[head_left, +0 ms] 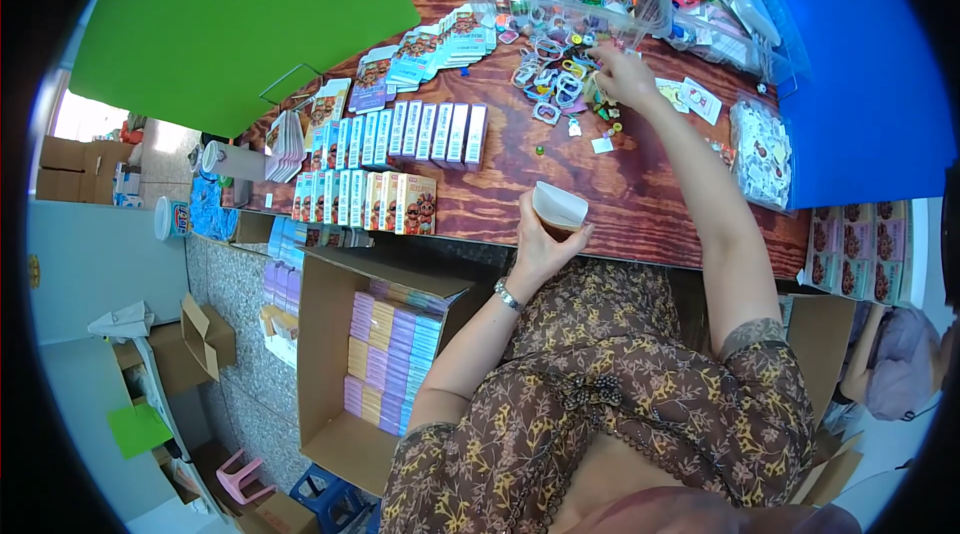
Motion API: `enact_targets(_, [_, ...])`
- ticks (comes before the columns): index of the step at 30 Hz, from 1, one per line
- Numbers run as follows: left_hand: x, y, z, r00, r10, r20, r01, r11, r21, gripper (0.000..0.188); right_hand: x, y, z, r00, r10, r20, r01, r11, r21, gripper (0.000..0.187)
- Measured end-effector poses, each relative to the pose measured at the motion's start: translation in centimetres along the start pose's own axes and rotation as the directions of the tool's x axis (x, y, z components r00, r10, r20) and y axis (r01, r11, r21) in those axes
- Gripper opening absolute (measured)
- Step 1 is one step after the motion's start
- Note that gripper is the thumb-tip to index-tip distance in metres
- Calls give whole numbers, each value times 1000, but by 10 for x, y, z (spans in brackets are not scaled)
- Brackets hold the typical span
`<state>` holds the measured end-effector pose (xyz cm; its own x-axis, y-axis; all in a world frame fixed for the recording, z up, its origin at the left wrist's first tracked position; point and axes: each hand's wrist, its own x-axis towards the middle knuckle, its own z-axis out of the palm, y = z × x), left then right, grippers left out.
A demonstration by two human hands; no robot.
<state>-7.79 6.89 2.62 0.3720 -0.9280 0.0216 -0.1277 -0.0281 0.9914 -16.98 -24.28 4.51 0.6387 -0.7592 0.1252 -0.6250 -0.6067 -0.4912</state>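
Note:
My left hand [545,252] is wrapped round a small open carton [560,206] at the table's front edge. Its pale flap stands up and its mouth faces me. Farther off, my right hand [624,79] dips into a loose heap of small trinkets [566,86], mostly pale rings and coloured charms. The fingers are bent together at the heap's right edge; whatever they pinch is too small to make out. By that forearm lie a small white card [602,145] and printed picture cards [700,100].
Filled small boxes stand in rows [390,134] on the left, with flat cartons [430,54] behind. Clear bins of toys [560,4] stand at the back. A bag of white pieces [762,154] lies right. Below the table, a large cardboard box [330,354] holds stacked small boxes.

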Motion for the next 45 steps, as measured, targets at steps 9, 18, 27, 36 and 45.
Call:
enact_targets(9, [2, 5, -12, 986, 148, -70, -129, 965, 230, 67, 5, -9, -51, 998, -13, 57, -11, 915, 404, 23])
enact_targets(18, [7, -3, -3, 988, 100, -114, -95, 994, 52, 74, -26, -22, -68, 965, -119, 234, 138, 988, -64, 15])
enact_targets(27, [16, 5, -2, 956, 187, -228, -105, 938, 332, 69, -45, -73, -120, 920, -257, 296, 182, 949, 257, 19])
enact_targets(36, [26, 12, 2, 944, 175, -281, -72, 937, 343, 67, -75, -135, -121, 800, -428, 420, 63, 757, 651, 20])
enact_targets(45, [14, 3, -6, 921, 298, -250, -221, 929, 296, 67, -88, -130, -110, 863, -359, 354, 134, 841, 524, 19])
